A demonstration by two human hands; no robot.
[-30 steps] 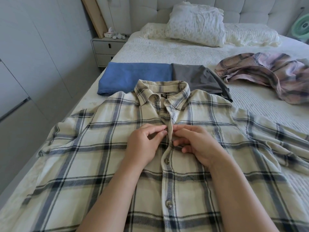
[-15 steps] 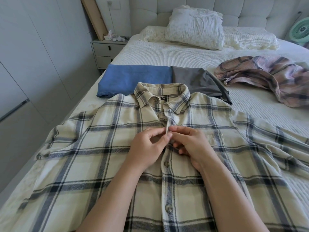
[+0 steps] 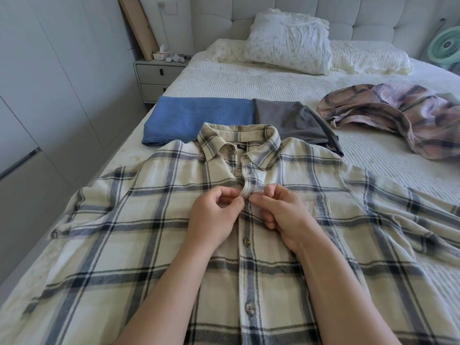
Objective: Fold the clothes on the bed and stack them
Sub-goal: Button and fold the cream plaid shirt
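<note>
Here the plaid shirt [image 3: 149,245] lies flat on the bed [image 3: 388,175]. The left hand [image 3: 214,220] and right hand [image 3: 281,217] pinch its front strip, likely doing up a button. Next come the higher buttons. Two folded clothes [image 3: 199,118] wait beyond.

Shirt [image 3: 149,245] hem cut off at btm; fan [image 3: 445,48] cropped rt.

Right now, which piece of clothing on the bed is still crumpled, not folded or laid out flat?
The pink plaid garment at the far right, heaped in loose folds. The blue piece and grey piece are folded; the cream plaid shirt lies flat.
</note>
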